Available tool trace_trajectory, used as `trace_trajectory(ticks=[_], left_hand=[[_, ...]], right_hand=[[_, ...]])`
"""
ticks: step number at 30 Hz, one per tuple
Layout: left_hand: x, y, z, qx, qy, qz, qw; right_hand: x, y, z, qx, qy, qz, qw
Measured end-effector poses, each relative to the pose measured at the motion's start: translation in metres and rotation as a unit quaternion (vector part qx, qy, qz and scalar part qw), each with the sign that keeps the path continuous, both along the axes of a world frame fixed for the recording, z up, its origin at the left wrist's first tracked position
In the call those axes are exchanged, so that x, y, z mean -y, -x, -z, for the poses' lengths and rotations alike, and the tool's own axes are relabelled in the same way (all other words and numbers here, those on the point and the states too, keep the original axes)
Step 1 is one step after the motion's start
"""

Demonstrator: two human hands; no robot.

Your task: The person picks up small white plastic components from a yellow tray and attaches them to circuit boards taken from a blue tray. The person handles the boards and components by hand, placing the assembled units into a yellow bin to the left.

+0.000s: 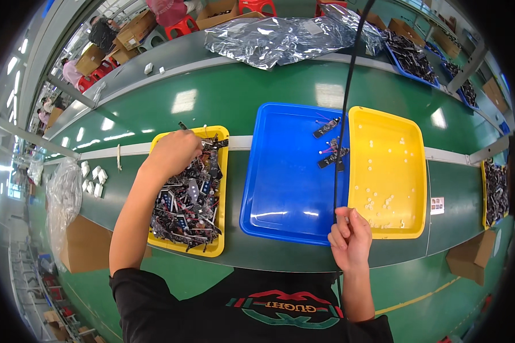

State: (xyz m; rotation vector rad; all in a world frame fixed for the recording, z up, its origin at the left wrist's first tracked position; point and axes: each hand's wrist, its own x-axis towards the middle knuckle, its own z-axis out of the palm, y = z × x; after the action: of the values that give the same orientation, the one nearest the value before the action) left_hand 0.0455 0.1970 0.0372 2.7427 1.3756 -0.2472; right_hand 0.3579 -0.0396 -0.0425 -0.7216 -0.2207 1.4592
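My left hand [174,153] reaches over the far end of a yellow tray [224,200] heaped with small black circuit-board assemblies [191,197] and wires. Its fingers are closed, fingertips down at the pile; what they grip is hidden. A dark stub [182,126] pokes out beyond the knuckles. My right hand [349,235], fingers curled in, is held at the near edges of a blue tray [286,171] and a second yellow tray [388,171]. Any item in those fingers is too small to name. Several black assemblies [328,128] with pink wires lie in the blue tray; small whitish round pieces [388,201] are scattered in the second yellow tray.
A black cable [349,86] hangs down past the blue tray to my right hand. White blocks [97,174] and a clear plastic bag [63,191] lie at the left. Silvery bags [280,43] cover part of the far bench. Another filled yellow tray [487,197] stands far right.
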Motion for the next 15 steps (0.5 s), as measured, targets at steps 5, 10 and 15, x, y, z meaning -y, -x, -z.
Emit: trace_trajectory(ticks=[5, 10, 15], left_hand=[[0.043, -0.024, -0.021, -0.012, -0.097, -0.045, 0.994], [0.105, -0.119, -0.010, 0.188, -0.018, -0.025, 0.982], [0.061, -0.190, 0.066, 0.322, -0.052, -0.008, 0.945]], right_hand=[[-0.004, -0.002, -0.007, -0.032, -0.004, -0.033, 0.999], [-0.005, -0.006, -0.001, 0.013, -0.013, -0.019, 1.000], [0.001, -0.008, -0.005, -0.009, -0.026, -0.086, 0.996]])
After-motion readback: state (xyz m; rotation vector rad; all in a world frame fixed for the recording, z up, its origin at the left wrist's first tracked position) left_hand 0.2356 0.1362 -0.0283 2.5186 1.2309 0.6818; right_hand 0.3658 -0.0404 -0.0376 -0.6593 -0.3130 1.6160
